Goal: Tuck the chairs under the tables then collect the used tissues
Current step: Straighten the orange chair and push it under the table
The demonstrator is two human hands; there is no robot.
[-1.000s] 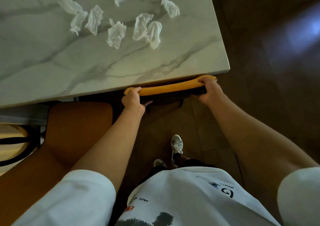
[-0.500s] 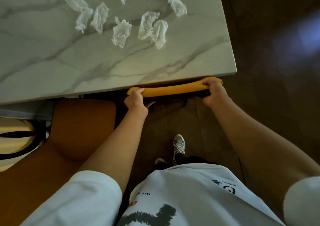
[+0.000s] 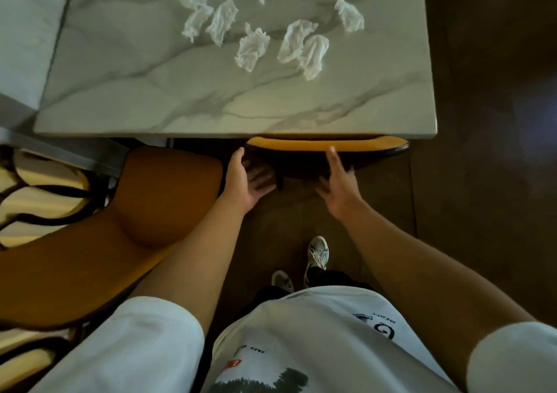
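Observation:
A yellow chair back (image 3: 328, 144) shows as a strip along the near edge of the white marble table (image 3: 211, 103), with the rest of the chair hidden beneath the top. Several crumpled white tissues (image 3: 251, 50) lie scattered on the far half of the table. My left hand (image 3: 245, 178) hovers just below the chair back's left end, fingers spread, holding nothing. My right hand (image 3: 339, 181) is a little to the right, fingers apart, its fingertips just short of the chair back.
A second orange-brown chair (image 3: 126, 211) stands out from the table at my left, close to my left arm. Another pale table (image 3: 27, 30) adjoins at the far left. Dark floor (image 3: 482, 181) lies to the right. My shoes (image 3: 316, 255) stand below the hands.
Both hands have let go of the yellow chair back and opened. The right hand has drawn in from the chair's right end toward the middle. The view has shifted so more of the table shows.

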